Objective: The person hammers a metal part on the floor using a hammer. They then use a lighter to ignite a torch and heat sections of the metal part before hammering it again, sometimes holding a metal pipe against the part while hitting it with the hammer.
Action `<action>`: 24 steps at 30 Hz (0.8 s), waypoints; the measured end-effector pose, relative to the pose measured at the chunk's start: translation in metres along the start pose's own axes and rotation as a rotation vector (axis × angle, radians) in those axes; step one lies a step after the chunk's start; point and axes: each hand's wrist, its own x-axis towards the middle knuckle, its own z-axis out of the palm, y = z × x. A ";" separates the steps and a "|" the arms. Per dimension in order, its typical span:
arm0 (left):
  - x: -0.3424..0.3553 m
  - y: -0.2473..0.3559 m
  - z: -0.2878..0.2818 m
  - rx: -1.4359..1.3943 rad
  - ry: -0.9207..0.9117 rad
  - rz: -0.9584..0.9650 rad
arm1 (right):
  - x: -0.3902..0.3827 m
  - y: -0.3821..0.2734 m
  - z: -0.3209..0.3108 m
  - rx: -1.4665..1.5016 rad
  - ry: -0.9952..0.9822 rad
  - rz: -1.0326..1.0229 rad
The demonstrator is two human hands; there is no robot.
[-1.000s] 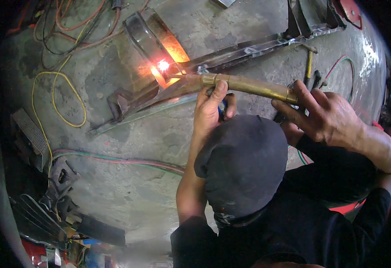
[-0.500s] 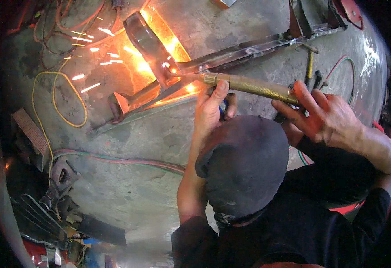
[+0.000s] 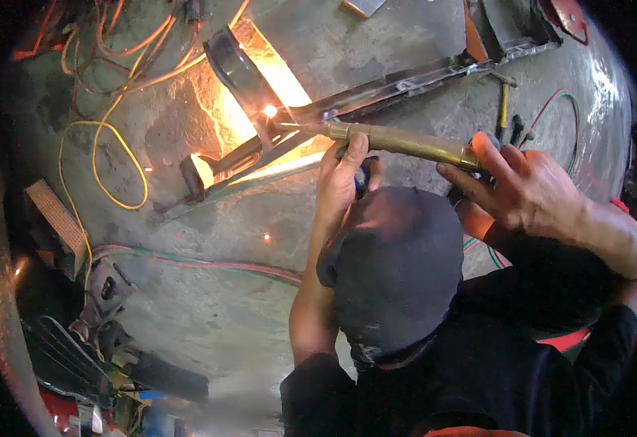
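My left hand (image 3: 344, 175) is closed around the front of a brass-coloured gas torch (image 3: 406, 142), its thumb along the near side; a small blue item shows by its fingers. My right hand (image 3: 529, 186) pinches the torch's rear end between thumb and fingers. The thin torch tip points left at a welded steel frame (image 3: 376, 91), where a small spot glows at the foot of a dark curved metal piece (image 3: 245, 76). Strong yellow light falls on the surface around that piece. A rounded dark grey cloth shape (image 3: 398, 269), knee or cap, I cannot tell which, lies between my arms.
A yellow cable (image 3: 145, 193) loops on the concrete at left, with orange cables beyond. A hammer (image 3: 504, 105) and red-green hoses (image 3: 573, 120) lie at right. More hose (image 3: 187, 258) crosses the floor left of my left arm. Scrap and a perforated block (image 3: 60, 218) sit at far left.
The shower of bright sparks at left has nearly gone, and the orange blaze has shrunk to yellow light and a small glowing spot. Both hands keep their hold on the torch.
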 end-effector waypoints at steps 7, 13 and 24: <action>-0.011 0.035 -0.005 0.929 0.201 0.424 | -0.067 0.047 -0.020 0.531 0.176 0.172; -0.031 0.088 0.055 0.507 0.183 0.452 | -0.176 0.072 -0.001 0.715 0.490 0.435; 0.089 0.036 0.235 1.144 -0.304 0.156 | -0.335 -0.005 0.112 0.803 0.917 1.166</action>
